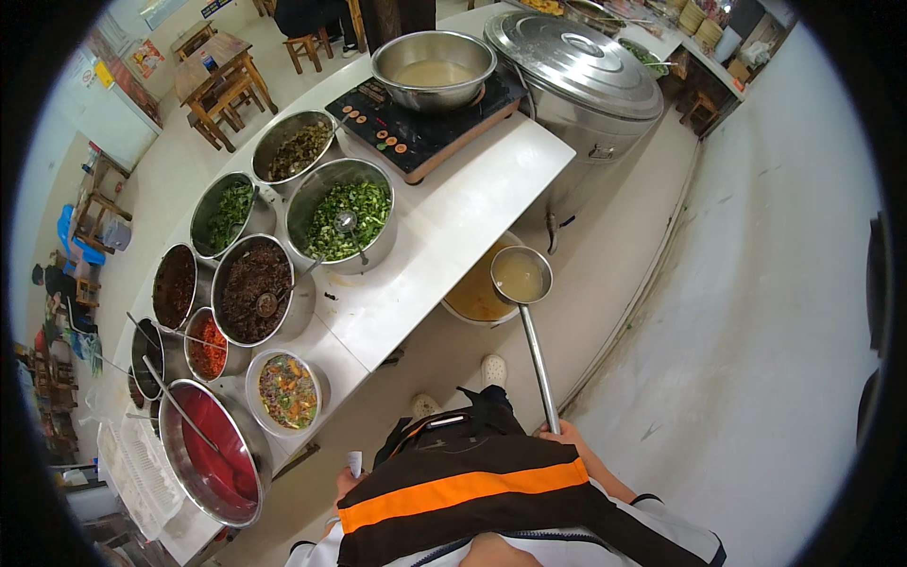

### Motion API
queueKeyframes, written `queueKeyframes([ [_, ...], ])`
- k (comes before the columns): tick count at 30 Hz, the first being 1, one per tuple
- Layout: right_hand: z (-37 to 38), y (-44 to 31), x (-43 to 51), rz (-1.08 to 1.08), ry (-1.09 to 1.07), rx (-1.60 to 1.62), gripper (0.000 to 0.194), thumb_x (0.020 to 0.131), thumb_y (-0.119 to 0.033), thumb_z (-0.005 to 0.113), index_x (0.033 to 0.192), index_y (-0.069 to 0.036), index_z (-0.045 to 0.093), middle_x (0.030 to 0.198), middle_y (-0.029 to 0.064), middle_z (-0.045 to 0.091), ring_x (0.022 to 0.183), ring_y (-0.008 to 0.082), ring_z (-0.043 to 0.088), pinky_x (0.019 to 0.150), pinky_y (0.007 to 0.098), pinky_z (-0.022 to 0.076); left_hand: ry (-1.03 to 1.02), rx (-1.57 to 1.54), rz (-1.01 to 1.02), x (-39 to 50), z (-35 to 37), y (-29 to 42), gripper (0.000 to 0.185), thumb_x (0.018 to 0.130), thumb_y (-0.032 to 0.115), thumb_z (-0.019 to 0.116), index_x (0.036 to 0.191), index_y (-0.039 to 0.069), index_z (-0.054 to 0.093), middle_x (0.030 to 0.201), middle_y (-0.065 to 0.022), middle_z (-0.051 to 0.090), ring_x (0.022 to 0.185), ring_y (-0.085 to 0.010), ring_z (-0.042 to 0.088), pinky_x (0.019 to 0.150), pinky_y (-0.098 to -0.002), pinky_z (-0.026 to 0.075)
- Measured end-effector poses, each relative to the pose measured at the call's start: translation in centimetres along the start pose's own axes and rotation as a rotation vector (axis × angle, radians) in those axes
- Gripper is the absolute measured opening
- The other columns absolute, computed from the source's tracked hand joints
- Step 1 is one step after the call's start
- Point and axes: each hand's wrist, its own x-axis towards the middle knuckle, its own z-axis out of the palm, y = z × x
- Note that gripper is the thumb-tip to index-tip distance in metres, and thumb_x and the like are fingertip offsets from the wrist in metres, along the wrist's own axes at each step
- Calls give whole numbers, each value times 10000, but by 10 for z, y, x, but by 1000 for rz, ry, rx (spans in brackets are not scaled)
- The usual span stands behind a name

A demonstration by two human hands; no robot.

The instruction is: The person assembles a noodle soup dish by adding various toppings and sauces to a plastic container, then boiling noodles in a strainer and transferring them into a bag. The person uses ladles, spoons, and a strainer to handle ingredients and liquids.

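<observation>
My right hand (567, 436) is closed around the end of the long handle of a metal ladle (540, 368), partly hidden by my apron. Cloudy broth (519, 276) fills the ladle's bowl, which hangs off the counter's edge above a bucket of brownish liquid (473, 292). Low at my left side, my left hand (346, 489) grips a small slip of white paper (354, 462). On the counter nearby stands a round plastic tub (287, 391) of broth with chopped herbs and toppings. A large steel basin of red liquid (220, 443) has a ladle resting in it.
Steel pots of chopped scallions (351, 212), dark minced topping (254, 287) and red chopped chili (207, 345) crowd the white counter (425, 205). A steel bowl (434, 71) sits on an induction cooker (425, 131). Beside it is a large lidded stockpot (588, 99) with a tap. A wall (765, 298) rises at right.
</observation>
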Motion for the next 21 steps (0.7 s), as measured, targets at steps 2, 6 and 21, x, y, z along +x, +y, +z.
queueKeyframes([
  [2,10,-8,-20,-23,-9,98,186,790,-106,659,934,-71,546,731,10,546,600,106,521,535,234,415,23,10,105,15,4,-20,274,734,239,694,850,2,623,757,-159,646,734,-298,650,664,-398,495],
  [6,29,-34,-56,-25,71,93,191,793,-83,649,938,-69,526,706,16,531,515,102,476,472,230,386,18,-66,90,39,13,-52,291,728,259,697,854,7,625,765,-164,647,740,-302,650,669,-401,495],
  [21,57,-282,-84,-428,-64,1,151,835,-72,564,965,-61,487,581,-31,391,395,50,336,394,217,272,60,-148,15,45,29,-78,309,721,281,700,856,13,627,781,-168,649,756,-306,650,676,-405,496],
])
